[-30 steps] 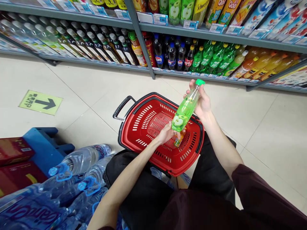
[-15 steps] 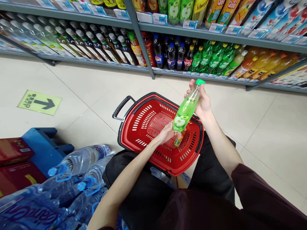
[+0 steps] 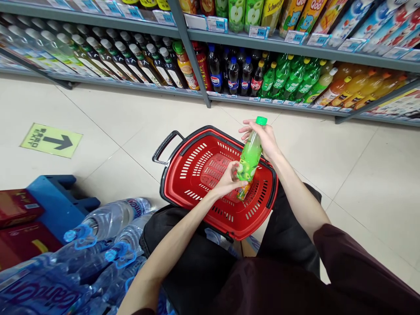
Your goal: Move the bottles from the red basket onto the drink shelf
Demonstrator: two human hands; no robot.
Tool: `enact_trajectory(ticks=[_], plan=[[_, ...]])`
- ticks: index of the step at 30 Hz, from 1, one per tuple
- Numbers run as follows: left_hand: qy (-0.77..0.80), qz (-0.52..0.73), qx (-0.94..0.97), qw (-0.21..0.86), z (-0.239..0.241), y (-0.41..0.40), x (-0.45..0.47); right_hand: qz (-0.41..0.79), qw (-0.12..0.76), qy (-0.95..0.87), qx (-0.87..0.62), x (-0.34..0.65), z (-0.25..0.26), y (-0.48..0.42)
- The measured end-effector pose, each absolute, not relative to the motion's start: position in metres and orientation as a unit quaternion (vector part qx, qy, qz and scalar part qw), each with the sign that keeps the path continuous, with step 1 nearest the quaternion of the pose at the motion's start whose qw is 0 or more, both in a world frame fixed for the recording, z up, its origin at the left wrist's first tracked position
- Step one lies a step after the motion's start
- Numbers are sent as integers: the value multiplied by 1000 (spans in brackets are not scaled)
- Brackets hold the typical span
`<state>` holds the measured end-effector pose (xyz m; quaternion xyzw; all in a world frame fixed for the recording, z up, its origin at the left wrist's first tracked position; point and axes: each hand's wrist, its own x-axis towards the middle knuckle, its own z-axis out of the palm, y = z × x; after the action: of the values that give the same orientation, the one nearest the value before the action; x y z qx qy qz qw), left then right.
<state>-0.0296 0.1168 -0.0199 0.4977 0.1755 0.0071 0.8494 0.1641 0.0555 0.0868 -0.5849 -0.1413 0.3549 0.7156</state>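
Observation:
I hold a green apple-drink bottle [image 3: 251, 153] with a green cap over a red shopping basket [image 3: 193, 175] that sits on the floor in front of my knees. My right hand [image 3: 262, 138] grips the bottle's neck and upper part. My left hand [image 3: 228, 181] is closed on its bottom end. The bottle stands nearly upright, tilted a little to the right. Under it, inside the basket, lies an orange bottle [image 3: 243, 191], mostly hidden by the green one.
Drink shelves [image 3: 295, 48] full of bottles run along the far side of the tiled floor. Shrink-wrapped water bottle packs [image 3: 98, 236] lie at lower left beside a blue pallet [image 3: 59, 197] with red cartons. A yellow arrow sticker [image 3: 50, 141] marks the floor.
Both hands have brought the green bottle down and to the left, toward the basket, and turned it more upright. The basket has not moved.

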Motion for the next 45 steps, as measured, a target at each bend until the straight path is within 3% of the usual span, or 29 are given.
enact_trajectory(ticks=[8, 16, 21, 26, 38, 41, 45], plan=[[109, -166, 540, 818, -4, 133, -29, 409, 702, -126, -569, 149, 88, 57], [43, -168, 394, 903, 14, 128, -32, 419, 719, -169, -528, 151, 92, 51], [115, -23, 605, 787, 0, 126, -30, 387, 692, -126, -596, 144, 91, 59], [185, -18, 741, 645, -10, 127, -31, 348, 699, 7, -624, 144, 75, 68], [202, -57, 787, 580, -5, 122, -32, 339, 719, 68, -603, 148, 63, 65], [204, -38, 755, 622, -10, 122, -30, 314, 723, 65, -612, 148, 63, 64], [160, -28, 584, 795, -13, 124, -27, 305, 731, 30, -610, 150, 69, 64]])
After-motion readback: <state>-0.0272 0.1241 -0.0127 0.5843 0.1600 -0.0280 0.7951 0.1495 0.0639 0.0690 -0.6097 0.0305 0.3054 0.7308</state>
